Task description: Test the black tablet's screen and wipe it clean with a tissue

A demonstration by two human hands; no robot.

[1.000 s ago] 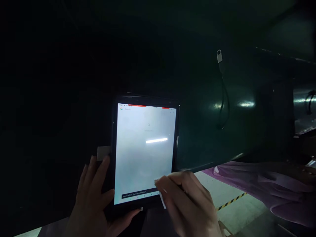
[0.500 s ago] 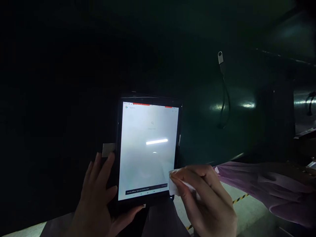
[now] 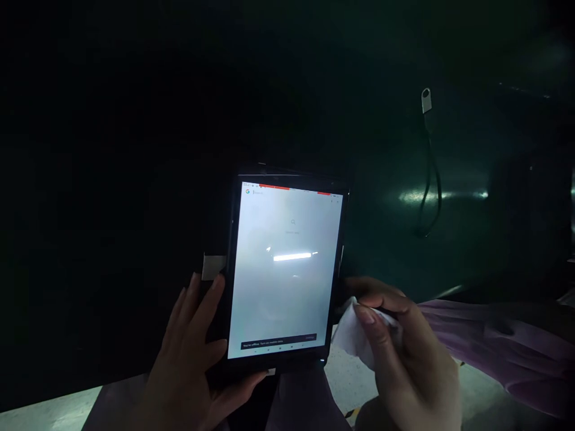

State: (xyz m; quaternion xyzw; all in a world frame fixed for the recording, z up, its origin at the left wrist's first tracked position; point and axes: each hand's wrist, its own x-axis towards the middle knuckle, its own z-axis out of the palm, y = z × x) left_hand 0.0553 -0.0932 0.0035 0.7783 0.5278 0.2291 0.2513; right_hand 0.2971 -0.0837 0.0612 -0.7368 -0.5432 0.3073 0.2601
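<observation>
A black-framed tablet with a lit, pale search page lies on the dark table, its lower end by the near edge. Around its lower left corner is my left hand; the fingers rest along the left side and the thumb braces the bottom edge. My right hand pinches a crumpled white cloth between thumb and fingers, just off the tablet's lower right side. Some right fingertips are hidden behind the cloth and thumb. A pale tab sticks out at the tablet's left side.
On the dark green table, a short black cable with a metal USB stick at its end lies to the right. Purple fabric shows at lower right. Below the table edge is pale floor.
My right hand has drawn the cloth away from the tablet's lower right corner and turned, showing more of the cloth. The whole view has shifted, with the left hand still at the tablet.
</observation>
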